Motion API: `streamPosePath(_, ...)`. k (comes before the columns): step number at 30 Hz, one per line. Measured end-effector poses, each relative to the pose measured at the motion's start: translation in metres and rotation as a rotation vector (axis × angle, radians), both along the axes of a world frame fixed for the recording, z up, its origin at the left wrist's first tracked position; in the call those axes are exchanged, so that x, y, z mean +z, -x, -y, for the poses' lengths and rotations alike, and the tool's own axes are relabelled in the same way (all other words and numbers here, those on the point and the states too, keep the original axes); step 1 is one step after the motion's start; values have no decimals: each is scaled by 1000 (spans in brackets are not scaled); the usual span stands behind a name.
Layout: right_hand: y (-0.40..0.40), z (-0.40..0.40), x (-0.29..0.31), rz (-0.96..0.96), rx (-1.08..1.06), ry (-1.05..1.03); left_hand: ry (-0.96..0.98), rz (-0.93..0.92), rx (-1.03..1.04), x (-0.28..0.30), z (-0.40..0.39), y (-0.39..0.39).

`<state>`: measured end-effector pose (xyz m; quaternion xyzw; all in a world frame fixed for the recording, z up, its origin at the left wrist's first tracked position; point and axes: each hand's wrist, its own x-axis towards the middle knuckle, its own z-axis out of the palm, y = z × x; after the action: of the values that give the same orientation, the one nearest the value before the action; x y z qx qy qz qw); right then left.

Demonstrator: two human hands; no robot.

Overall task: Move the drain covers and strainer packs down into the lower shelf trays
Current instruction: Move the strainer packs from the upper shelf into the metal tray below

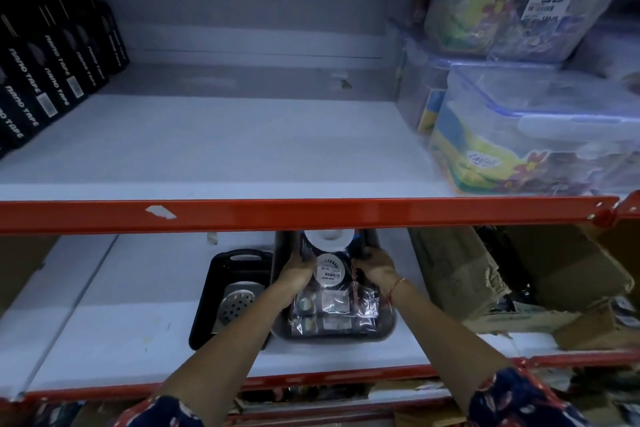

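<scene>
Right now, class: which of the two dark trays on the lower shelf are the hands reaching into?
The right-hand tray, full of strainer packs; the left tray holds only a perforated drain cover.

This is a shop aisle or its stockroom. White shelf boards sit on red metal rails point(311, 213), stacked one above another. A row of identical black boxes point(52, 80) printed "nano tape" stands at the upper left, and wrapped plastic food containers point(540, 135) carry a barcode price sticker point(545, 7). Torn cardboard cartons point(519, 284) fill the lower right, and packaged goods in trays point(235, 291) bear price labels.
</scene>
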<state>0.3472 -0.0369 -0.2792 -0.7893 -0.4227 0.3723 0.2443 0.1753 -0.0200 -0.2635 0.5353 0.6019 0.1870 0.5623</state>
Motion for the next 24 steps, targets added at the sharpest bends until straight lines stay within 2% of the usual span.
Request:
streamPosePath(3,1,10,-13,8,14,3,-50,-98,-98,-9,12,7)
streamPosePath(7,3,20,-19,20,-17,-24,-163,-315,-190,-10,23,18)
streamPosePath(10,14,33,-11,198,-23,-93,-395,-376,-216,-9,34,37)
streamPosePath(12,26,45,-3,316,15,-230,-500,-364,-242,-15,44,56)
streamPosePath(14,38,62,0,352,127,-391,-591,-401,-257,-22,58,80)
streamPosePath(16,47,76,-2,379,295,-441,-657,-424,-231,-33,71,102)
streamPosePath(18,55,90,-8,417,468,-393,-655,-472,-217,-44,84,125)
streamPosePath(21,66,112,-12,419,682,-263,-581,-548,-327,-54,98,150)
streamPosePath(24,68,126,-17,456,760,-242,-529,-518,-362,-55,102,156)
